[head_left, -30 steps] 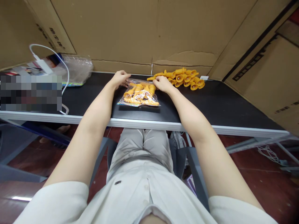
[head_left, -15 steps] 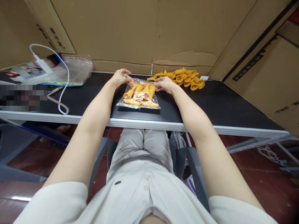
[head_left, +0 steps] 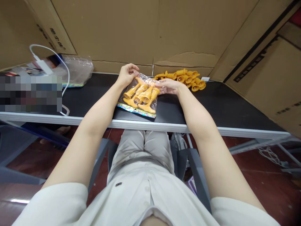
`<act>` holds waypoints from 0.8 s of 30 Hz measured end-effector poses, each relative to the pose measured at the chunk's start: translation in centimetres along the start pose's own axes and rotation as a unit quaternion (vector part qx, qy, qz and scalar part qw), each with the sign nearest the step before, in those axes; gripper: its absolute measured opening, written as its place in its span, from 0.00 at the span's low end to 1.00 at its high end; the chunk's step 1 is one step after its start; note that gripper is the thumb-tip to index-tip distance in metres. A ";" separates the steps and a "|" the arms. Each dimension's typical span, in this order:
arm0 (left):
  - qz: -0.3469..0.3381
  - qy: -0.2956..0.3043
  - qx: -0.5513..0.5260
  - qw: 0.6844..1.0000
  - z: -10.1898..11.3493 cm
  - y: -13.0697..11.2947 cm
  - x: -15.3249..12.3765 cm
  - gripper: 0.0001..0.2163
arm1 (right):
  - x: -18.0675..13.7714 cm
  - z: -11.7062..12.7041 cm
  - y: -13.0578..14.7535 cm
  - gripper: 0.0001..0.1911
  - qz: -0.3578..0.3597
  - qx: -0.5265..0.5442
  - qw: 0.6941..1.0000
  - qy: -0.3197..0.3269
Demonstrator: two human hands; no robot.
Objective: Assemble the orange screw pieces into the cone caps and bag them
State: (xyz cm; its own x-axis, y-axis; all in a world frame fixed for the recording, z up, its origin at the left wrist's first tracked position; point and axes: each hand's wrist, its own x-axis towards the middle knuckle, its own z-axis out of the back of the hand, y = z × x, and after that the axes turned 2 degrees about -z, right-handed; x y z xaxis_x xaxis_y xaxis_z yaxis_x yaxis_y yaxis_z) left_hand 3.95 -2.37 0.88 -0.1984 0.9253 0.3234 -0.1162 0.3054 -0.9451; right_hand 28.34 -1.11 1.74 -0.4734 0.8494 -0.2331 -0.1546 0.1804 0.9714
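A clear plastic bag with a colourful strip along its near edge holds several orange-yellow plastic pieces with flared, cup-like ends. My left hand pinches the bag's far left corner between thumb and fingers. On the far right side, my right hand grips the bag's edge, its fingers partly behind the film. The bag tilts up, its near edge lower and close to the table's front. Behind my right hand lies a pile of loose orange-yellow plastic pieces, the same kind as those inside.
A black table with a silver front edge spans the view. Cardboard panels rise behind it. Flat clear bags lie at the left, beside a white cable and a white plug-like block. A blurred patch hides the left end.
Both hands have lifted the bag's far side and turned it slightly, its right near corner swinging toward me. My left hand has moved a little right and up; my right hand has turned inward.
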 end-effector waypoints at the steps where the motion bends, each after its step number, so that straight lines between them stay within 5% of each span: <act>1: -0.003 -0.001 0.000 1.000 -0.2 0.0 -0.1 0.13 | -0.1 -0.1 0.0 0.06 -0.005 -0.002 1.000 0.008; 9: -0.048 -0.022 0.012 0.999 0.0 0.8 0.5 0.11 | 0.3 -1.1 0.2 0.06 0.041 -0.005 0.999 -0.004; 15: -0.019 -0.103 0.011 0.994 2.3 2.0 2.7 0.15 | -0.4 -0.2 1.7 0.04 0.112 0.089 0.983 -0.115; 18: 0.014 -0.142 0.037 0.989 3.4 3.1 3.6 0.11 | -1.0 1.2 3.2 0.14 0.157 0.217 0.939 -0.217; 21: 0.032 -0.145 0.061 0.987 4.2 4.1 4.2 0.13 | -1.4 4.1 4.4 0.15 0.232 0.311 0.854 -0.347; 23: 0.043 -0.128 0.081 0.988 4.4 4.5 4.2 0.17 | -1.7 6.9 4.7 0.20 0.242 0.253 0.802 -0.484; 24: 0.047 -0.119 0.091 0.988 4.4 4.7 4.2 0.19 | -1.9 8.4 4.6 0.23 0.239 0.160 0.816 -0.502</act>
State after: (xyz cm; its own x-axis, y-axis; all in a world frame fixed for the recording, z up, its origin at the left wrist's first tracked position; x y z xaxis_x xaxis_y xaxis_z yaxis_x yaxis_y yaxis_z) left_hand -1.67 1.97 -1.96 -0.4369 0.8619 0.2574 -0.2545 0.1560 -0.9544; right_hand 35.80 2.25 7.05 0.5597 0.8102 0.1742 0.1498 -0.3056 0.9403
